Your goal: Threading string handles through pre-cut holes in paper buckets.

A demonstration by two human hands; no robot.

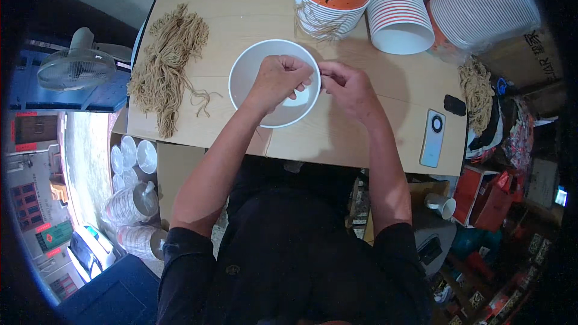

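Left hand (pixel 279 79) over 1 white tub (pixel 242 84), right hand (pixel 350 89) beside it

Holds left hand (pixel 277 81) curled over white bowl (pixel 243 78), right hand (pixel 353 89) by its right rim; has on table (pixel 253 3) a tan string bundle (pixel 165 63) at left, phone (pixel 433 141) at right.

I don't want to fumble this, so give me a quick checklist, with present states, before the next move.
1. Bowl mouth up, on the table: ok.
2. Left hand over the bowl's mouth: ok.
3. Right hand at the bowl's right rim: ok.
4. What the fingertips pinch, if anything: cannot tell, too small to see.
5. Cord bundle on the table, left of the bowl: ok.
6. Phone clear of both hands: ok.
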